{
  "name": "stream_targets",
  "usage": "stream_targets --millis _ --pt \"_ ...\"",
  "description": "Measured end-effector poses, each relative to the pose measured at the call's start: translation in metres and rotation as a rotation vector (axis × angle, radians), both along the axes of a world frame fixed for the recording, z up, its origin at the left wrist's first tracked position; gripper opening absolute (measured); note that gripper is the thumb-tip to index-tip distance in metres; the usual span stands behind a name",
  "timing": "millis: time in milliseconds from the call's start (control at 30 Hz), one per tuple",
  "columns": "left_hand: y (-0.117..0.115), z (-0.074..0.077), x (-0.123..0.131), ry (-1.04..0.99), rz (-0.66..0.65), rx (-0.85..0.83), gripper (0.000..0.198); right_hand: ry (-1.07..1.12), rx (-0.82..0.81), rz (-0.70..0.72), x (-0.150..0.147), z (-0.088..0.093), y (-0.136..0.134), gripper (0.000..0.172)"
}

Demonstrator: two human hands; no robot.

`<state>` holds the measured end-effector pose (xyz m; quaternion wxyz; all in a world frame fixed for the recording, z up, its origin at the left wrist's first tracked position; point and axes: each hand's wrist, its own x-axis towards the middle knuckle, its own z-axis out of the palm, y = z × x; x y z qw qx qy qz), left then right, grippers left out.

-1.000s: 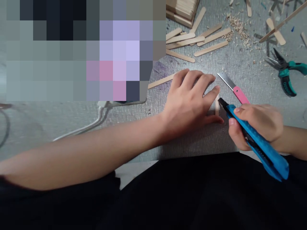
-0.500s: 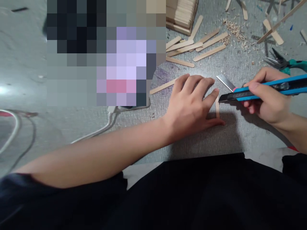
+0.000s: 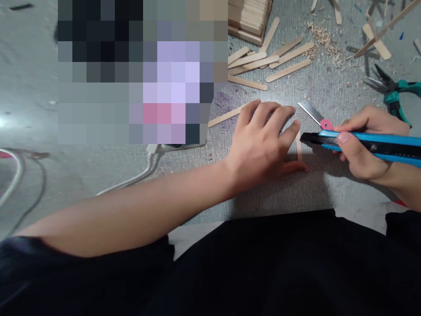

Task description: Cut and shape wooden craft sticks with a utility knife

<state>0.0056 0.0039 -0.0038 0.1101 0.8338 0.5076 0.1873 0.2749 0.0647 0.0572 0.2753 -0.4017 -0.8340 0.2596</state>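
A short piece of craft stick [image 3: 299,147] lies on the table, pinned at its two ends by the forefinger and thumb of my left hand [image 3: 263,136]. My right hand [image 3: 365,145] grips a blue utility knife [image 3: 381,144]. Its dark blade tip is at the stick's right edge, between the finger and thumb; whether it touches cannot be made out. Just beyond the knife lies a bare blade with a pink end [image 3: 311,115], partly behind the right fingers.
Loose craft sticks [image 3: 287,70] lie beyond my hands, near a stacked bundle of sticks [image 3: 250,19] and wood shavings [image 3: 324,41]. Green-handled pliers [image 3: 391,90] rest at the right. A white cable [image 3: 131,182] crosses the left side. A blurred patch hides the upper left.
The utility knife's handle has swung downward and toward me, so it lies nearly level. More of the pink end and the pliers shows. My left hand has stayed on the stick.
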Motion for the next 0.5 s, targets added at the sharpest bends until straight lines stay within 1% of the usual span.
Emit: stream_targets --millis 67,167,333,400,500 --pt "0.0 0.001 0.001 -0.003 0.004 -0.003 0.088 0.04 0.05 0.036 -0.008 0.008 -0.001 0.012" --pt "0.001 0.002 0.003 -0.012 0.008 -0.001 0.079 -0.063 0.127 0.121 -0.019 0.017 -0.003 0.016" --pt "0.003 0.002 0.007 -0.04 0.017 0.007 0.063 -0.128 0.334 0.182 -0.031 0.022 -0.01 0.023" --pt "0.004 0.002 0.008 -0.045 0.022 0.004 0.059 -0.179 0.369 0.21 -0.035 0.025 -0.014 0.026" --pt "0.004 0.004 0.01 -0.053 0.022 -0.007 0.054 -0.259 0.345 0.24 -0.041 0.029 -0.018 0.03"
